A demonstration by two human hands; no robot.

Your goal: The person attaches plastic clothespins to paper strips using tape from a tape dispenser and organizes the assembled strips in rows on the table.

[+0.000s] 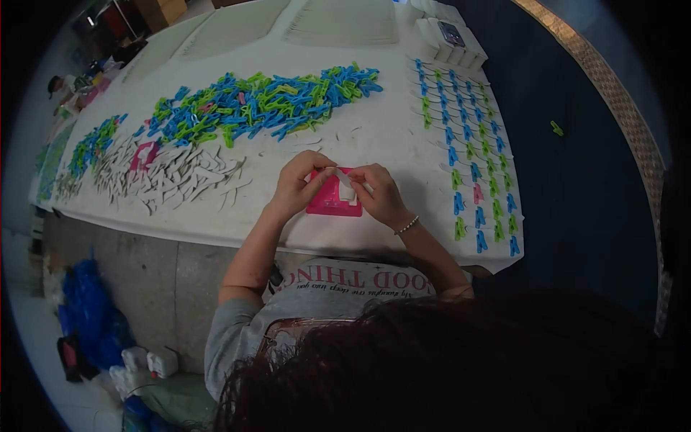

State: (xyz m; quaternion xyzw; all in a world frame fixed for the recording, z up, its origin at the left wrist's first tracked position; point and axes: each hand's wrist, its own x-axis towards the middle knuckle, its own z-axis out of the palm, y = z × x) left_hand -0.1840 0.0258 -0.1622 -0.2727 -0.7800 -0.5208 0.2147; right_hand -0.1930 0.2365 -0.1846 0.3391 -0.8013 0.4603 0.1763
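Observation:
My left hand (299, 180) and my right hand (378, 194) are close together over a bright pink holder (332, 210) near the table's front edge. Both have their fingers pinched on a thin white strip (338, 172) stretched between them. Fingers cover part of it, so its full shape is hidden. Inside the pink holder, beneath my right fingers, sits a small white piece (347, 191) whose kind I cannot make out. Left of my hands lies a loose heap of similar whitish strips (169, 176).
Blue and green clothespins (252, 104) are piled mid-table. Rows of clothespins with pale strips (468, 147) line the right edge. A second pink holder (144, 155) lies among the loose strips. A phone (451, 33) rests on white stacks at the back. Another person (63, 92) is far left.

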